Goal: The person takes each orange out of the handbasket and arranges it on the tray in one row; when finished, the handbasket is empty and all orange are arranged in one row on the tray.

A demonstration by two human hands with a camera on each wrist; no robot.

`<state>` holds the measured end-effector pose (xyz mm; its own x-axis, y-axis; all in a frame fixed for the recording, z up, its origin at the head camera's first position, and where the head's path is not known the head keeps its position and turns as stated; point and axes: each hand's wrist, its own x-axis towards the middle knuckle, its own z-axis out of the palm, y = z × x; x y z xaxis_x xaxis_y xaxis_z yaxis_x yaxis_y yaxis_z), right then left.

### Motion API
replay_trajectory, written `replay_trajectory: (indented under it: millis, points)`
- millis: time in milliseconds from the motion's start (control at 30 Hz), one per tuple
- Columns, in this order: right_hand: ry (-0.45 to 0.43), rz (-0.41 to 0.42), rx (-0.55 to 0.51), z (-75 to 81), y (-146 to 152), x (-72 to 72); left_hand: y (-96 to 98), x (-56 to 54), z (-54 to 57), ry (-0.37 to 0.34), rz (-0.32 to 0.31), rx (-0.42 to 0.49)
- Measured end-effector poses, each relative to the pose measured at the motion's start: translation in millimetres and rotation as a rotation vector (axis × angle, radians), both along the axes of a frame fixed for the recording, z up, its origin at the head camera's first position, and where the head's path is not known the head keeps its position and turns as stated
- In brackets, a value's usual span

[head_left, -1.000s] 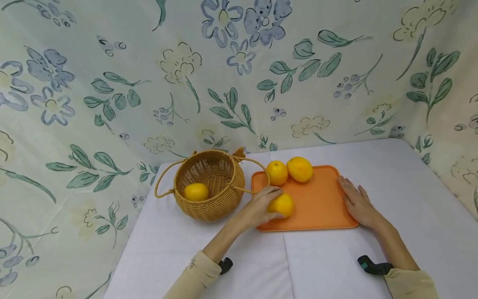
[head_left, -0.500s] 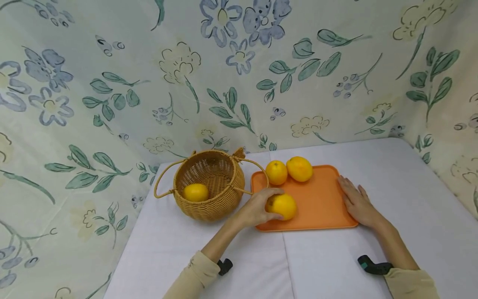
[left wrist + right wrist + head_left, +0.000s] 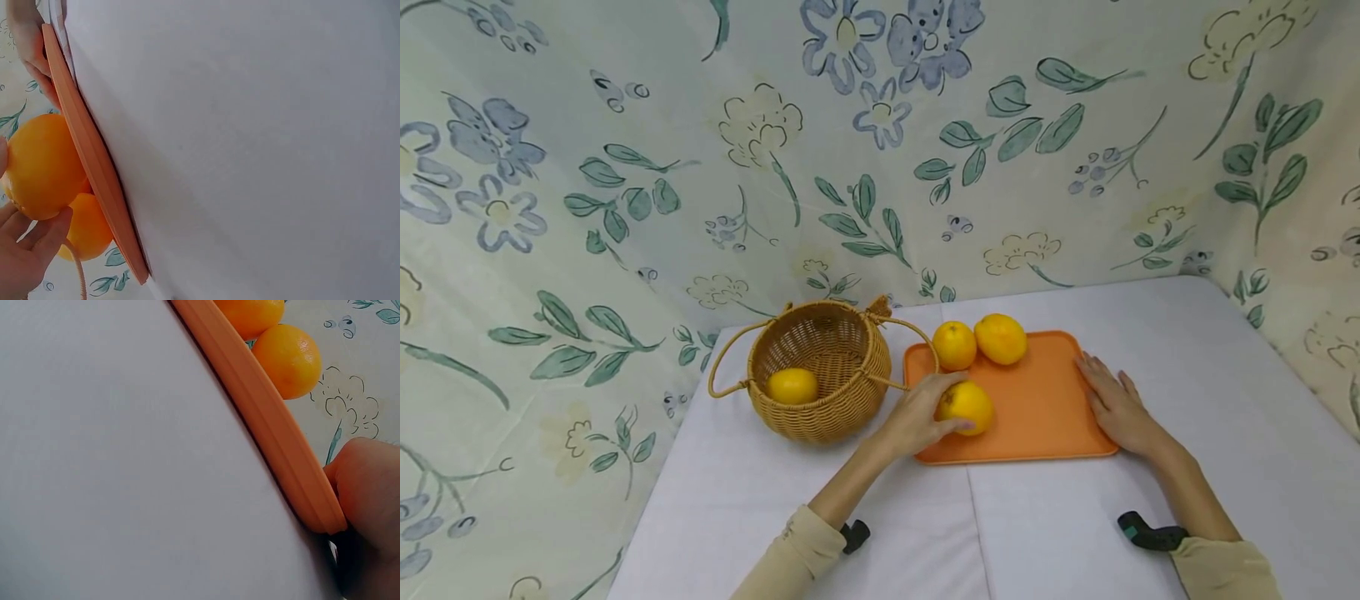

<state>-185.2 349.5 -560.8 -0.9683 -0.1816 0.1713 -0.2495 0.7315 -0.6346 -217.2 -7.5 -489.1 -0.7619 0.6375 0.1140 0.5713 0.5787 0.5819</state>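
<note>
In the head view, my left hand [image 3: 917,417] grips an orange [image 3: 970,408] at the left front part of the orange tray [image 3: 1037,417], thumb on the near side. The left wrist view has the gripped orange [image 3: 47,165] close up, above the tray's rim; whether it touches the tray I cannot tell. My right hand [image 3: 1116,408] rests along the tray's right edge with its fingers extended. Two more pieces of fruit, a rounder orange [image 3: 955,345] and a slightly longer yellow-orange one [image 3: 1002,338], sit side by side at the tray's back left.
Left of the tray stands a wicker basket [image 3: 820,423] holding one yellow-orange fruit [image 3: 792,386]. The basket's right handle [image 3: 917,326] reaches over the tray's left edge, near my left hand. A floral cloth [image 3: 880,208] hangs behind the white table [image 3: 1037,525].
The orange in my left hand has turned and shifted slightly, first toward the front right, then back a little. My right hand, the tray and the other fruit stay in place.
</note>
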Motion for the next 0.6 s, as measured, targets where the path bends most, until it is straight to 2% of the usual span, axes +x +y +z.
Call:
replay_trajectory:
  millis: [133,233,333,500,600]
  points:
    - [-0.002,-0.004,0.003,0.7,0.0,0.2,-2.0,-1.0,-1.7,0.027,-0.088,-0.006]
    - [-0.004,-0.003,0.001,0.8,0.0,0.2,-2.4,-0.5,-0.9,0.014,-0.12,-0.011]
    - [-0.009,0.002,0.002,-0.1,-0.3,0.1,-1.4,1.4,-1.8,0.042,-0.108,-0.04]
    - [-0.02,0.0,-0.006,0.6,-0.8,0.5,3.6,3.9,-0.5,0.149,-0.069,-0.106]
    - [-0.019,-0.01,-0.012,1.1,-0.6,0.9,7.2,3.6,0.4,0.165,-0.043,-0.12]
